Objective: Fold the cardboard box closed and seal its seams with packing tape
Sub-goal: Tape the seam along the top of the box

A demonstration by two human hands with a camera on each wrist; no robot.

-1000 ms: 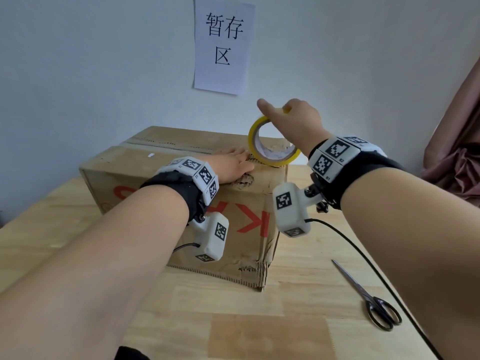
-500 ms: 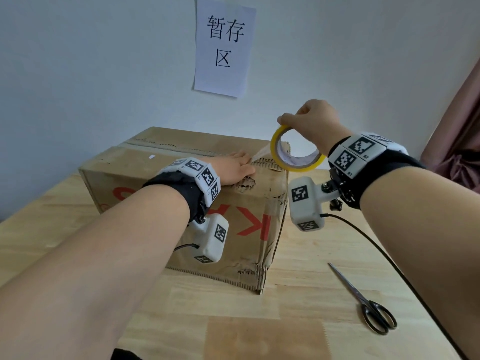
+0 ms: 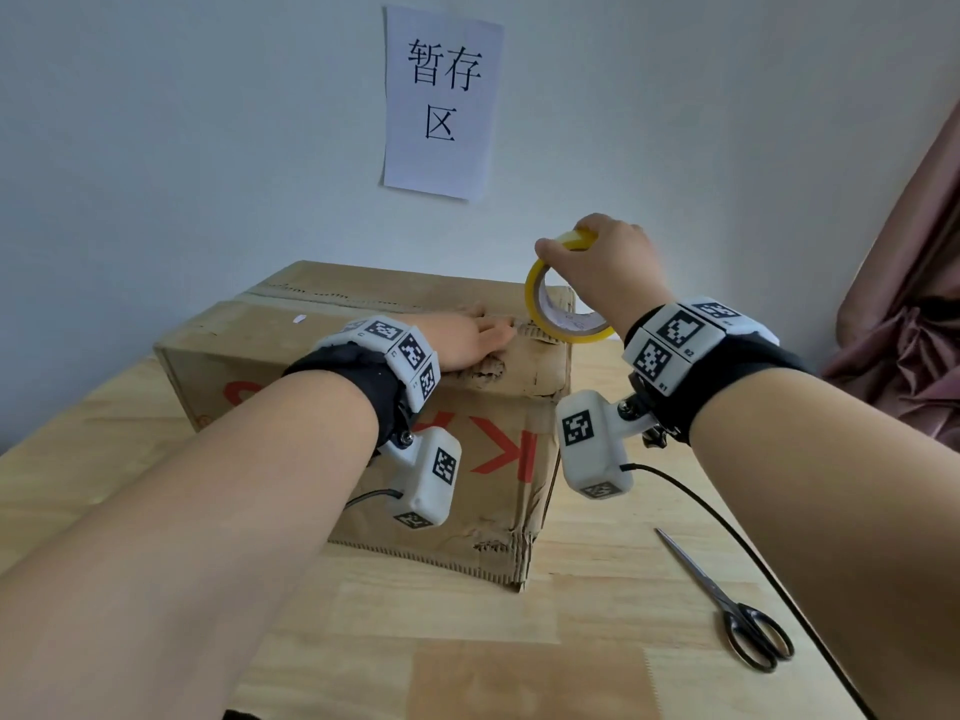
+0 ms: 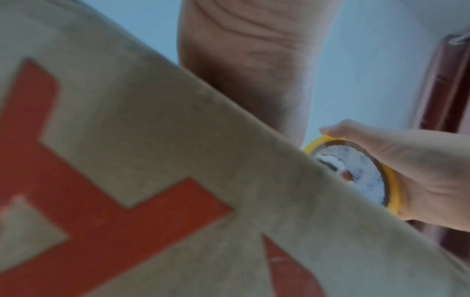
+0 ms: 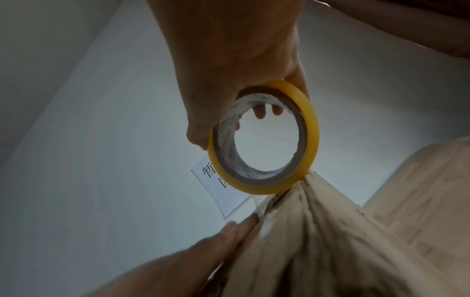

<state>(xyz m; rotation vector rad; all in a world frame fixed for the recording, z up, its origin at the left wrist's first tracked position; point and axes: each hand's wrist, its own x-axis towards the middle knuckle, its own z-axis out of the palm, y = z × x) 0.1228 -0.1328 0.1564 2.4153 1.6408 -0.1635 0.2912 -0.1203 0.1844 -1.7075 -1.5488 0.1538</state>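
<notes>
A worn cardboard box point(image 3: 363, 459) with red lettering lies closed on the wooden table. My left hand point(image 3: 478, 337) lies flat on its top near the right end, fingers straight, pressing beside the seam. My right hand point(image 3: 602, 267) grips a yellow tape roll point(image 3: 550, 314) from above, holding it upright at the box's right top edge. In the right wrist view the tape roll point(image 5: 264, 138) touches the box edge point(image 5: 318, 221), with my left fingers point(image 5: 236, 227) just beside it. The left wrist view shows the box side point(image 4: 178, 180) and the tape roll point(image 4: 356, 172).
Black-handled scissors point(image 3: 737, 610) lie on the table point(image 3: 467, 641) to the right of the box, near my right forearm. A paper sign point(image 3: 441, 101) hangs on the wall behind. A pink curtain point(image 3: 914, 304) hangs at the far right.
My right hand carried the tape roll out to the right past the box end, then brought it back down to the box's right top edge. The left hand stayed pressed on top.
</notes>
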